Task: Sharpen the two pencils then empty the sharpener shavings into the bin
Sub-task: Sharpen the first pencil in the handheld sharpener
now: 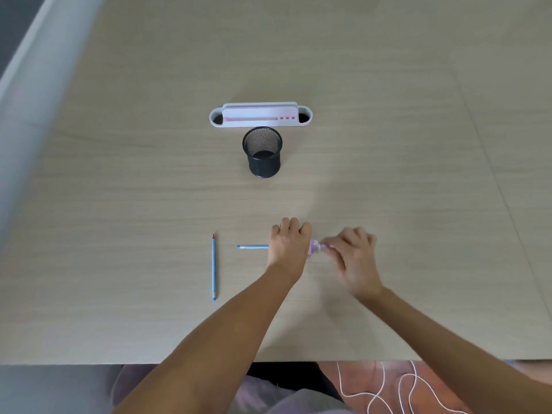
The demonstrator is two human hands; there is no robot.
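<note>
Pencil (252, 247) lies level above desk (119, 189), gripped in left hand (288, 243), tip in pink sharpener (314, 248) pinched by right hand (352, 258) fingers (328, 245); keep aligned, twist gently. Second pencil (214, 267) just left; mesh bin (263, 152) beyond

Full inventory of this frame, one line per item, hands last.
held pencil: 1, blue, lying sideways, one end in the sharpener
loose pencil: 1, blue with red tip, on the table left of the hands
sharpener: 1, pink, between the hands
mesh bin: 1, black, table centre
desk organiser: 1, white and pink, behind the bin
table: 1, light wood
cable: white, below the table edge
left hand: grips the held pencil
right hand: pinches the sharpener
</note>
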